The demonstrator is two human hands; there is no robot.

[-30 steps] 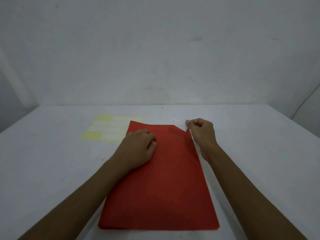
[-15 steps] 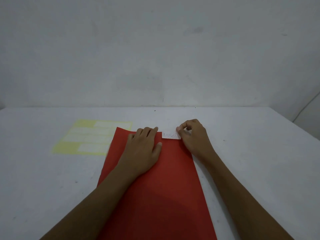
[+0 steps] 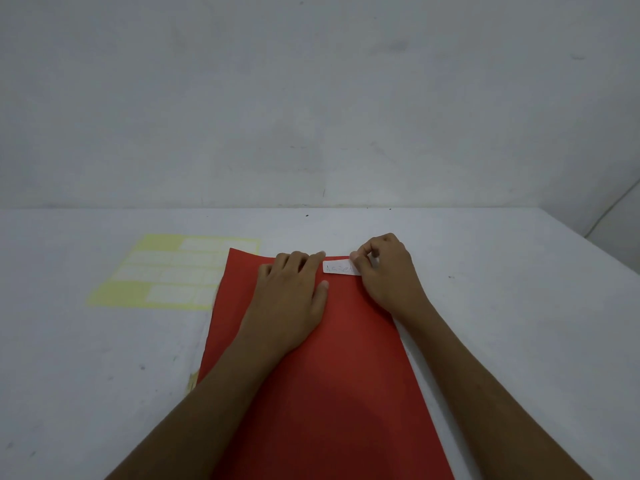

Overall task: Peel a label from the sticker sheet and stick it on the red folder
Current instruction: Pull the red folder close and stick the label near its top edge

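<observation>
The red folder point(image 3: 332, 375) lies lengthwise on the white table in front of me. A small white label point(image 3: 338, 268) with handwriting lies flat near the folder's far right corner. My right hand point(image 3: 388, 275) pinches the label's right end between thumb and forefinger. My left hand point(image 3: 294, 299) rests palm-down on the folder just left of the label, its fingers spread and its fingertips close to the label's left end. The yellow sticker sheet point(image 3: 166, 271), with several white labels on it, lies flat to the left, its right edge tucked under the folder.
The white table point(image 3: 519, 306) meets a plain grey wall point(image 3: 311, 98) at the back. Its right edge runs diagonally at the far right. A small yellow scrap point(image 3: 192, 381) peeks out beside the folder's left edge.
A second ago my right hand held the label lifted at the folder's corner. It now lies flat on the folder, and my left hand has slid forward and flattened beside it.
</observation>
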